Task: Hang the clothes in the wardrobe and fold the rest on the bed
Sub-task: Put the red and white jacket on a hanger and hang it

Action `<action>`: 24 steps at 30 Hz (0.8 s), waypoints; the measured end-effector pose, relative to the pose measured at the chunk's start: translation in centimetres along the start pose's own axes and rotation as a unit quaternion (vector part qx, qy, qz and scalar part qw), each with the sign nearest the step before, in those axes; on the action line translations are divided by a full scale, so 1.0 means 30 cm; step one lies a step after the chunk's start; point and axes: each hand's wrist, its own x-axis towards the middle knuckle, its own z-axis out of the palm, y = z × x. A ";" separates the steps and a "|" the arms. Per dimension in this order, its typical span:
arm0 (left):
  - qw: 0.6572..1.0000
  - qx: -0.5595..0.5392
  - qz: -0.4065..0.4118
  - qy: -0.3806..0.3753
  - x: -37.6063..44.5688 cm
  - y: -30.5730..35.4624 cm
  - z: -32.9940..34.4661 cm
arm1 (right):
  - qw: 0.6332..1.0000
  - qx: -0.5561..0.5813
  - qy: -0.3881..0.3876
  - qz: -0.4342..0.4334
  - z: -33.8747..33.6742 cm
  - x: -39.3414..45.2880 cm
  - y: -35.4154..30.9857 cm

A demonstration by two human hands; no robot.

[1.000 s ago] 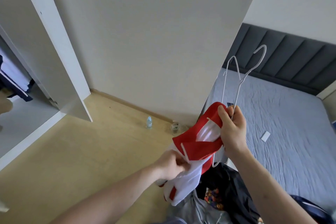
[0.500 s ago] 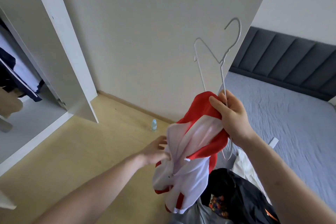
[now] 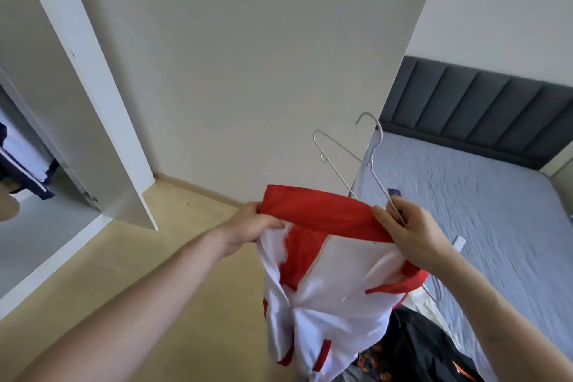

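open wardrobe door [image 3: 93,108] left, bed [image 3: 496,211] right, perhaps dark clothes [image 3: 418,350] below.

A red-and-white garment [image 3: 328,282] hangs crumpled, its red band stretched level beneath a tilted white wire hanger [image 3: 356,164].

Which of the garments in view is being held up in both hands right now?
The red and white garment: left hand and right hand grip its red edge. The dark clothes lie below, untouched.
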 end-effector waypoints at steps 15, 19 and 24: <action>0.985 0.035 0.037 0.168 0.034 0.124 -0.132 | 0.995 0.011 0.093 -0.037 -0.041 -0.076 -0.038; 0.978 0.041 0.035 0.203 0.069 0.108 -0.219 | 0.996 0.039 0.085 -0.014 -0.034 -0.100 -0.041; 0.971 0.047 0.042 0.229 0.073 0.140 -0.290 | 0.998 0.040 0.047 0.001 -0.020 -0.102 -0.042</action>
